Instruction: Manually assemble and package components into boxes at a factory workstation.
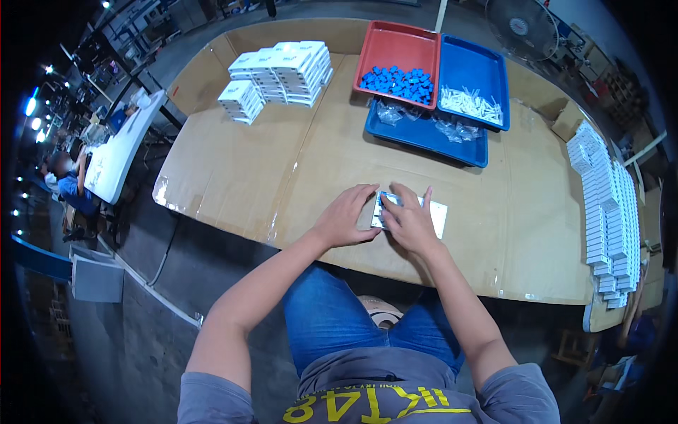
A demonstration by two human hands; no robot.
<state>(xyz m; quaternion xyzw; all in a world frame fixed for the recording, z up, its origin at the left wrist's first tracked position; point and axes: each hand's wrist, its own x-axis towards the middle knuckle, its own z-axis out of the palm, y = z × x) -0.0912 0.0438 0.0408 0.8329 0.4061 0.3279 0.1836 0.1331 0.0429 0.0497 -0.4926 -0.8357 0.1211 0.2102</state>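
A small flat white box (438, 218) lies on the cardboard-covered table near its front edge, its lid or flap spread to the right. Thumb and fingers of my left hand (345, 218) curve around the box's left end and grip it. Over the middle of the box, my right hand (411, 225) bends its fingers down into it, with one finger raised. Something blue (383, 198) shows at the fingertips; its shape is mostly hidden, and I cannot make out what the right fingers hold.
Beyond my hands stand a red tray (402, 46) of small blue parts (399, 83), a blue tray (473, 67) of white sticks (470, 104) and a lower blue tray (424, 143) with clear plastic bags. White boxes are stacked back left (282, 71) and along the right (611, 212).
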